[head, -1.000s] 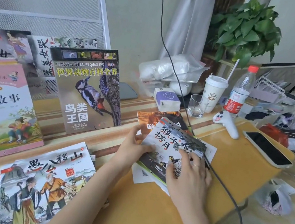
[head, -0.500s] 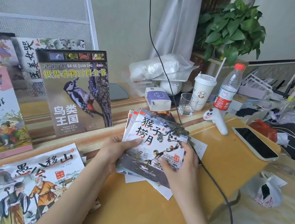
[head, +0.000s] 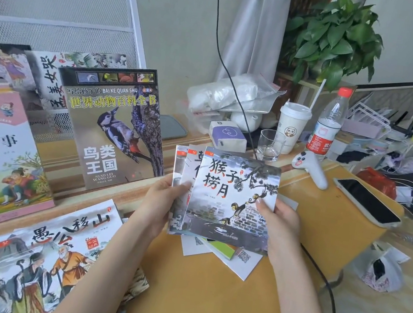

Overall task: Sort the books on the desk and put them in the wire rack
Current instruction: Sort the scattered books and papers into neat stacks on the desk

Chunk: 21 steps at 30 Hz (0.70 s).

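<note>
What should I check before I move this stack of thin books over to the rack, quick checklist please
1. Left hand grips the fanned stack at its left edge: ok.
2. Right hand grips the right edge: ok.
3. Books squared up: not ok, three covers are fanned.
4. Nothing left underneath: not ok, a green-edged book and white papers lie on the desk.
5. Room in the wire rack: cannot tell, the bird book and others cover its front.
6. Black cable clear of the right arm: cannot tell.
</note>
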### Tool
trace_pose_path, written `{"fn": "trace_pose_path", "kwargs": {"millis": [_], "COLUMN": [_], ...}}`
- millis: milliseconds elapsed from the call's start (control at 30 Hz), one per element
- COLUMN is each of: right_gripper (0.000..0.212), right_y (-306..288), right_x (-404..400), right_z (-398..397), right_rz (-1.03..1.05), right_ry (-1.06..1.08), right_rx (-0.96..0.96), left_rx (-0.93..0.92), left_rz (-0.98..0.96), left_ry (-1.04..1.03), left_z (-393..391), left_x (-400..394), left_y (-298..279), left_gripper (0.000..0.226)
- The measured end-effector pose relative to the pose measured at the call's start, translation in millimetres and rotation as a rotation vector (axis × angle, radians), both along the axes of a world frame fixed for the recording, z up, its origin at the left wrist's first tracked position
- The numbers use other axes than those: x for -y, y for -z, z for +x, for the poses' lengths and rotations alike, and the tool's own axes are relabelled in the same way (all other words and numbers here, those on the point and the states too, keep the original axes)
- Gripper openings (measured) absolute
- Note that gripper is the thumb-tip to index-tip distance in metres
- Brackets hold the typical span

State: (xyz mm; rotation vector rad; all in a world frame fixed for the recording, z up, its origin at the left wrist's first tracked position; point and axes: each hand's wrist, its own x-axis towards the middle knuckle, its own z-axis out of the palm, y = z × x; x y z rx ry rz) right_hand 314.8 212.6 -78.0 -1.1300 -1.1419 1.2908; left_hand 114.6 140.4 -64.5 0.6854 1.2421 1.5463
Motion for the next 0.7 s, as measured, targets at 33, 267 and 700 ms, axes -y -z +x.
{"fn": "trace_pose_path", "kwargs": {"millis": [33, 267, 700], "right_gripper": [0.009, 0.012, 0.034], "right_y": [1.9, 12.1, -2.2], "right_x": [-0.3, -0.4, 14.9], "right_z": [2.2, 8.8, -11.3], "right_rz": [-0.012, 0.006, 0.262], "right_ry": [-0.013, -0.051, -0.197], "right_rx": [-0.012, -0.079, 0.176], "left_rx": [0.013, 0.135, -0.192], "left_rz": [0.007, 0.076, -0.004], "left_ry": [-0.016, -0.033, -0.028], "left_z": [-2.2, -0.7, -2.5], "left_x": [0.1, 2.3, 7.9], "left_y": [0.6, -4.3, -10.3], "left_gripper": [0.017, 0.044, 0.017]}}
